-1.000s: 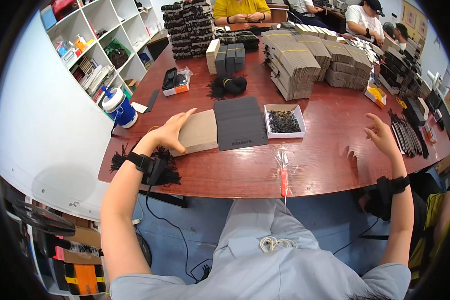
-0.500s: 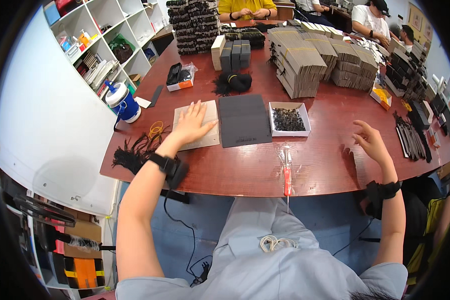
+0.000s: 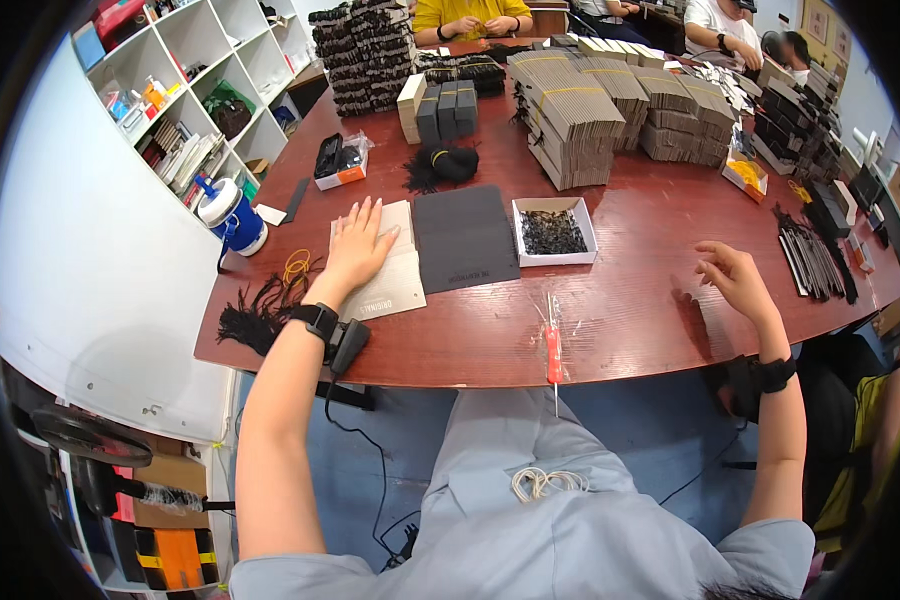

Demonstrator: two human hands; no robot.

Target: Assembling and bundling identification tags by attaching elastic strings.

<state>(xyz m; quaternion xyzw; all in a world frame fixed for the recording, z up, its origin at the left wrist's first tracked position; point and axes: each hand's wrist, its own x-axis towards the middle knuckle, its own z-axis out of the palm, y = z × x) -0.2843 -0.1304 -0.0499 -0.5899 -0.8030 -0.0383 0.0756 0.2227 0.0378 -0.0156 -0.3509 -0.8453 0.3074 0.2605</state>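
The beige cards (image 3: 400,280) lie flat on the desk (image 3: 640,300), left of the person's middle and square enough to sit within easy reach; how deep they are piled is hard to tell. The left hand (image 3: 358,248) rests palm down across them, fingers extended and gripping nothing, a pose that seems meant to steady or level them. Just beside, on the right, lies a dark grey panel (image 3: 465,240), then an open white box (image 3: 558,260), whose low walls keep its small black pieces (image 3: 553,232) from scattering. Nearer the desk's edge sits a red-handled tool (image 3: 554,355), its handle toward the body, presumably handy for either side. The right hand (image 3: 735,275) hangs above bare wood, loosely curled, with nothing visible in it. Outward lie black tassels (image 3: 260,318) left of the cards and, farther back, grey card stacks (image 3: 570,110), banded apparently to keep them together.
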